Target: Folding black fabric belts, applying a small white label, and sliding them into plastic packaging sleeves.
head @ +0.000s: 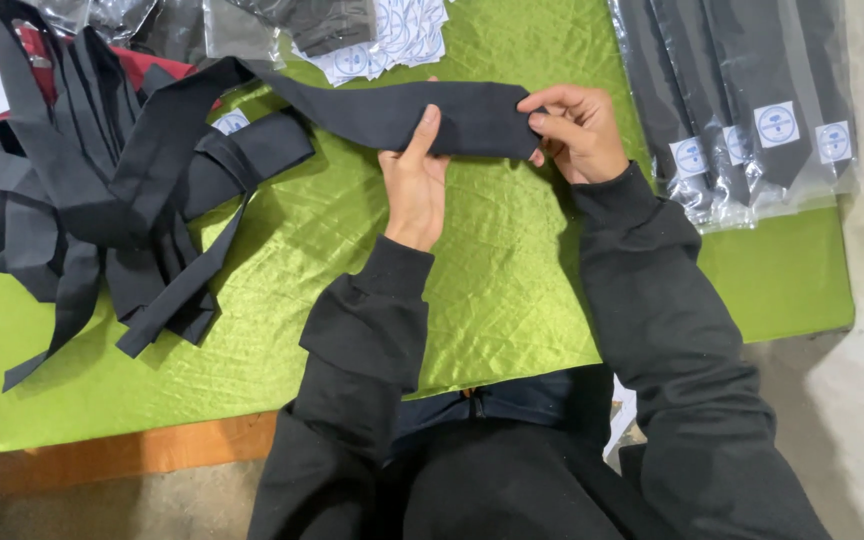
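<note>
Green quilted cloth (pixel 352 260) covers the low table in front of you, with an orange edge showing along its near left side and pale bare floor at the right. On the left of the cloth lies the biggest thing on it, a loose heap of black neckties (pixel 102 190), their tails running out in all directions, partly over something red at the far left edge. At the far right sits a stack of packed ties (pixel 742 90) in clear plastic sleeves, lying side by side with their long sides running away from you; each sleeve carries a small square white sticker with a round blue mark near its closer end. At the top centre, a sheet of white stickers (pixel 402 35) with the same round blue marks lies partly under a dark folded piece. The black tie (pixel 452 115) you are handling lies across the cloth's far middle, its long axis running left to right, its broad end to the right and its narrow part trailing up and left into the heap. Your right hand (pixel 577 130) pinches that broad end between thumb and fingers. Your left hand (pixel 414 180) grips the tie's middle, thumb on top, fingers curled behind.
</note>
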